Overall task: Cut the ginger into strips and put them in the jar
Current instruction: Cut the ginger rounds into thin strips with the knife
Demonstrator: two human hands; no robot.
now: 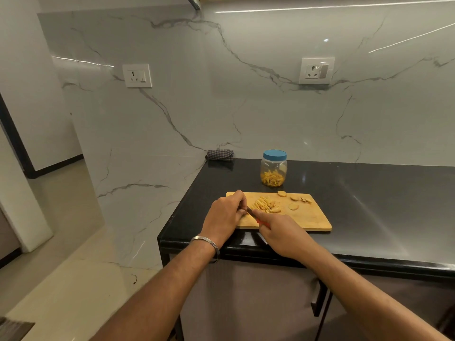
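Ginger strips (265, 205) sit in a loose heap on the cutting board (307, 217), towards its left-centre. Three or so uncut ginger slices (293, 206) lie just to the right and behind the heap, w/ a scrap of peel (306, 200) near the far edge. Left hand (227, 215) is at the board's left end, fingers curled and bunched together at the heap's near-left edge; whether they pinch a piece or just steady it, cannot tell, since the fingertips are hidden. Right hand (280, 233) grips the knife (253, 214): fingers wrapped round a red-orange handle, forefinger stretched along the top, the dark blade pointing at the left fingers. Jar (273, 168) stands on the black counter (369, 193) just behind the board, blue lid on, already approx. a third full of strips. Checked cloth (219, 154) is rolled at the wall, well apart; two sockets on the marble backsplash. Step in hand, judged: slicing, mid-batch; one lot is jarred, a second is cut on the board, slices remain. Next move calls for: finish the piece under the blade, pull a slice in, keep left fingertips tucked clear of the edge. Jar lid must come off before the heap goes in. Strips are small and light, so prob. gather w/ the blade or a cupped hand.
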